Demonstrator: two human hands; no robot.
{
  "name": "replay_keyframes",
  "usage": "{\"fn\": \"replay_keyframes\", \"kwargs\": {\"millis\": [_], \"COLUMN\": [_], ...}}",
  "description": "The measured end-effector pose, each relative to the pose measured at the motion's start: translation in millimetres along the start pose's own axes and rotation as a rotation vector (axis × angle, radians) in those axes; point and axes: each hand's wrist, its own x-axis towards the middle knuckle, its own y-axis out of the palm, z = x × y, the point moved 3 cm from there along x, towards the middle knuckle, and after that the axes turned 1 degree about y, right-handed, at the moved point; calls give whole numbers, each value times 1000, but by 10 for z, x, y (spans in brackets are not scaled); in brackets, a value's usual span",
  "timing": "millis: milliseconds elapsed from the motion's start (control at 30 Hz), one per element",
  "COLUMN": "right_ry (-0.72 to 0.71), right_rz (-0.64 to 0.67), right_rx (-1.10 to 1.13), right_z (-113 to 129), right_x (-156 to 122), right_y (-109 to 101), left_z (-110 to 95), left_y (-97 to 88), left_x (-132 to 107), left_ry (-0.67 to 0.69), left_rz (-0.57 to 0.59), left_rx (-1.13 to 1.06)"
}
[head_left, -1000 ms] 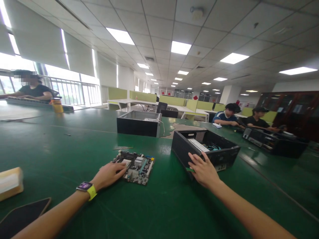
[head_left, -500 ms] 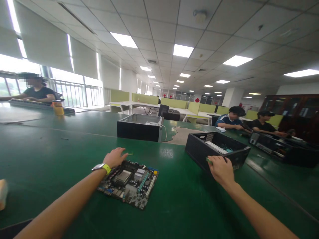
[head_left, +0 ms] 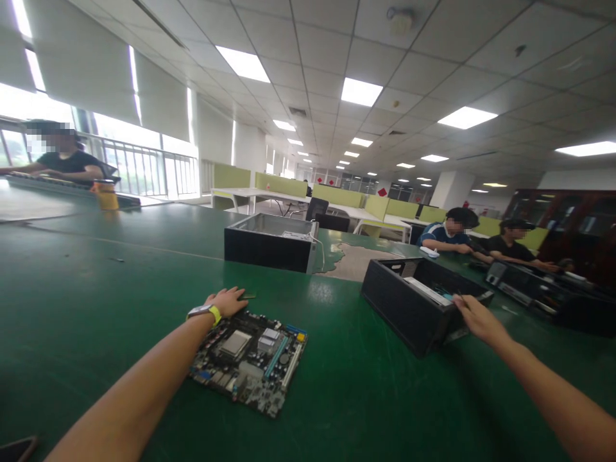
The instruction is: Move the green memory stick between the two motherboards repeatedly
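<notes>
A motherboard point(head_left: 250, 359) lies flat on the green table with its processor facing up. My left hand point(head_left: 225, 301), a watch on a yellow-green strap at its wrist, rests open and palm down at the board's far edge. Beside its fingertips a thin green RAM stick point(head_left: 249, 296) lies on the table. My right hand point(head_left: 479, 317) is closed at the near right rim of a black computer case point(head_left: 409, 308). A thin RAM stick point(head_left: 461, 296) shows as a dark sliver between those fingers, mostly hidden.
Another open computer case point(head_left: 267, 250) stands beyond the motherboard. An orange container point(head_left: 106, 196) is at the far left, near a seated person point(head_left: 70, 160). Two people point(head_left: 450, 234) sit at the right behind another black case point(head_left: 543, 292). A dark object point(head_left: 19, 449) shows at bottom left.
My right hand has moved right, from the case's near side to its right rim, with the RAM stick. My left hand has flattened beside the motherboard. The view has shifted slightly.
</notes>
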Motion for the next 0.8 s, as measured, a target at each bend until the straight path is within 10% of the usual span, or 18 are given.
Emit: {"fn": "replay_keyframes", "kwargs": {"millis": [200,500,667,800], "right_ry": [356,392,285,-4], "right_rz": [-234,-245,-350,-344], "right_rx": [-122,-162,-41,176], "right_z": [79,309,620,1132], "right_x": [-152,-787,-1162,-1647], "right_y": [158,-79,-354,-230], "left_z": [-28,-38,-218,-814], "left_y": [-32,-34,-46,-9], "left_x": [-169,-616,-785,-988], "left_ry": [37,130,145,264], "left_rz": [-45,-138,-132,-134], "left_rx": [21,-29,-92,-148]}}
